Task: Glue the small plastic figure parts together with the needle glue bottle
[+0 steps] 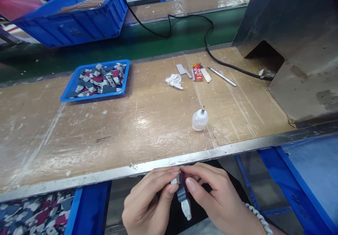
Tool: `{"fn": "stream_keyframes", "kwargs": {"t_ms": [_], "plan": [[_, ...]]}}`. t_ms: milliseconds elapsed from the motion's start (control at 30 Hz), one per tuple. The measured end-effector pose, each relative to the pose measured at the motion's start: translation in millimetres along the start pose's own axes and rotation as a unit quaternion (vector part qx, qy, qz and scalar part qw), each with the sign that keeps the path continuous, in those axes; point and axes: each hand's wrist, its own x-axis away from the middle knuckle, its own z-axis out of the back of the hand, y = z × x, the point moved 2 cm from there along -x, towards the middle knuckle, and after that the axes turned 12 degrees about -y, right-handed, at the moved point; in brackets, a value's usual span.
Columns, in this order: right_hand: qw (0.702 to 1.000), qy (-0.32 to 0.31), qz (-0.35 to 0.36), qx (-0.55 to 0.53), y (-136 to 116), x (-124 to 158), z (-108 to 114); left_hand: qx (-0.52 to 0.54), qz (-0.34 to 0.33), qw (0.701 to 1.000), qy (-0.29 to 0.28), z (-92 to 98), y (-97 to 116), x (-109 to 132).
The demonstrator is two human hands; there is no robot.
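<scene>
Left hand point(145, 207) and right hand point(211, 196) pinch a small grey-maroon-white part point(182, 192) together just below the worktop's metal edge point(105, 175).

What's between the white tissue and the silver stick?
Head view: a grey metal strip, red packet and white tube lie between the tissue and silver stick.

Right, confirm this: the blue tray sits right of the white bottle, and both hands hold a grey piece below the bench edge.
Wrong: the head view shows the blue tray left of the white bottle. Rest stands: the left hand and right hand hold the grey piece below the bench edge.
</scene>
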Motion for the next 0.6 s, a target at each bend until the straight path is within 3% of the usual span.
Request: {"fn": "stream_keyframes", "kwargs": {"t_ms": [167,300,433,600], "plan": [[0.980,0.067,0.126,0.138,0,6,-9,0.005,0.062,0.997,0.051,0.8,-1,4],[0.921,0.105,0.188,0.324,-6,5,-17,0.010,0.112,0.991,0.068,-3.3,3,2],[0.863,0.159,0.189,0.440,-10,3,-23,-0.021,0.132,0.988,0.078,-9.7,12,2],[0.863,0.161,0.201,0.434,-13,1,-25,-0.058,0.093,0.988,0.107,-11.9,16,6]]}}
